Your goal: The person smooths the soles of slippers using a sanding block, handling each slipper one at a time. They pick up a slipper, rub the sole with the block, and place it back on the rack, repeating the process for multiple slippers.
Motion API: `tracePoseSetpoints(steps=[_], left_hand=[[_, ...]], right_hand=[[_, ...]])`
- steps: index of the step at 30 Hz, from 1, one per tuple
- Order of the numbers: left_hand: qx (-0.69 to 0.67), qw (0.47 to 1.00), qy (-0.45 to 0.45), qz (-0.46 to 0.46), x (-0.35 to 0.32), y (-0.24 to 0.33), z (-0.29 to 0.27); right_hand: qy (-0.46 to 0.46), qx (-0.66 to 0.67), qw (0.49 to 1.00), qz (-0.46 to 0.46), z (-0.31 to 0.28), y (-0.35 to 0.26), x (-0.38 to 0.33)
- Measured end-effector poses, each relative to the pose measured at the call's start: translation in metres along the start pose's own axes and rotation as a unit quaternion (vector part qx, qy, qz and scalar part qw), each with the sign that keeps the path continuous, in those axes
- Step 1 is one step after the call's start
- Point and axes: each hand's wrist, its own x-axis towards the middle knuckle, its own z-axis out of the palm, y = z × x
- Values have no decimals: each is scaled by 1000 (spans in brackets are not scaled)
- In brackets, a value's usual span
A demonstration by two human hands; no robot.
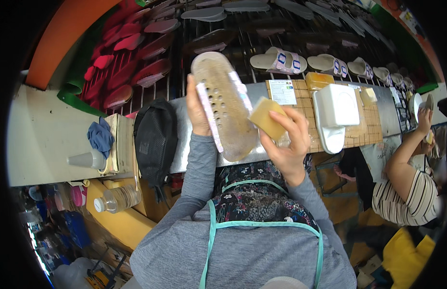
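My left hand (196, 111) is closed round the side of a slide sandal (223, 103), held up in front of me with its tan underside showing. The underside looks wet or coated, and rows of small holes run along one side; pinkish-white strap edges show at both sides. Between the fingers and thumb of my right hand (292, 142) is a yellow sponge block (267, 118). The sponge is right at the sandal's right edge; I cannot tell whether they touch.
A white dispenser-like container (341, 106) stands on a bamboo mat (368, 130) right of my hands. A black bag (156, 142) lies on the left. Sandals with blue-buckled straps (280, 61) line the rack beyond. Far right, a co-worker's hand (425, 120) holds a sole.
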Motion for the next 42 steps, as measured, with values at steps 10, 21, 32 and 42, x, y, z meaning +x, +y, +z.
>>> tracePoseSetpoints(steps=[10,21,32,42], left_hand=[[36,999,15,-19,14,3,4],[28,990,63,124,-8,-6,20],[-14,998,10,61,-9,-5,15],[72,987,71,122,5,-5,13]], right_hand=[[-154,0,988,-28,-10,5,-17],[4,48,991,126,-5,7,-40],[17,-2,995,97,-9,3,-36],[42,-17,997,66,-8,2,-24]])
